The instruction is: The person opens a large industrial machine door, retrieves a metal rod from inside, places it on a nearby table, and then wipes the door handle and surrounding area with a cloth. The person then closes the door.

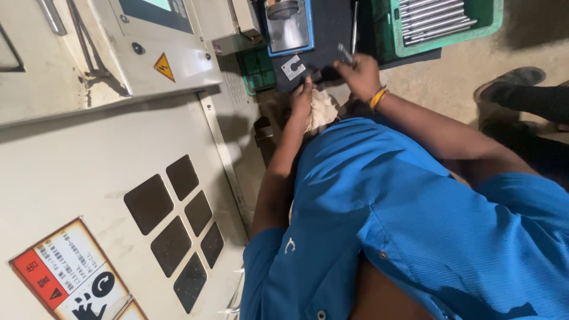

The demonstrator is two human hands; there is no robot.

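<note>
My left hand is closed on a crumpled white cloth, held just above my blue shirt. My right hand, with an orange band at the wrist, grips a short grey metal rod whose tip points up and away. Both hands are close together over a dark work surface. A small flat metal plate with a notch lies just left of them.
A large beige machine cabinet with warning stickers and dark square windows fills the left side. A blue-rimmed tray sits behind the hands. A green crate holds several metal rods. Another person's shoe and dark trouser leg are at the right.
</note>
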